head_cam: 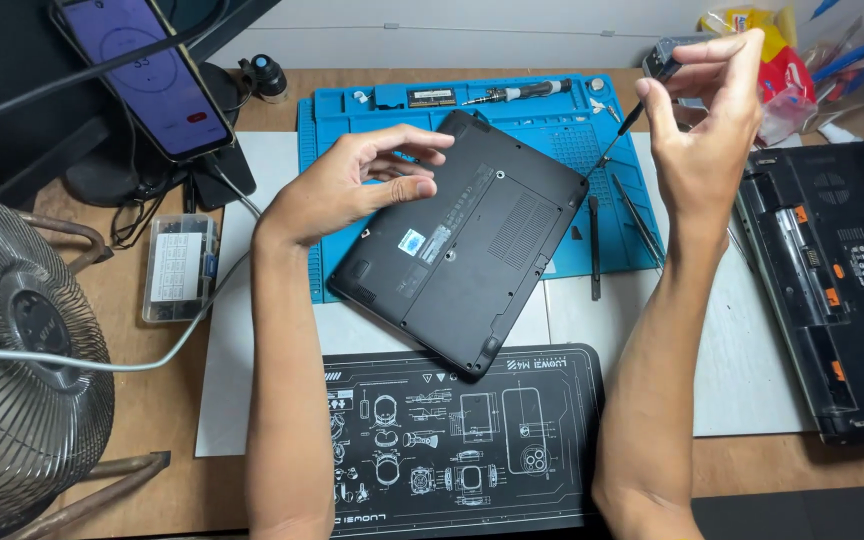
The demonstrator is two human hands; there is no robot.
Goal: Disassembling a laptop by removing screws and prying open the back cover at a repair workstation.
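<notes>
A small black laptop (472,250) lies upside down and slanted across a blue repair mat (562,130). My left hand (352,180) rests on its upper left corner, fingers spread and curled over the edge. My right hand (707,120) is raised above the mat's right side and pinches a thin black screwdriver (624,125) by its handle. The tip points down toward the laptop's right edge, a little short of it.
A second, larger black laptop (837,290) lies opened at the right. A black printed mat (462,440) sits in front. A metal fan (22,370), a clear parts box (180,268) and a phone on a stand (147,70) are at left. Tweezers and a pry tool (594,245) lie on the blue mat.
</notes>
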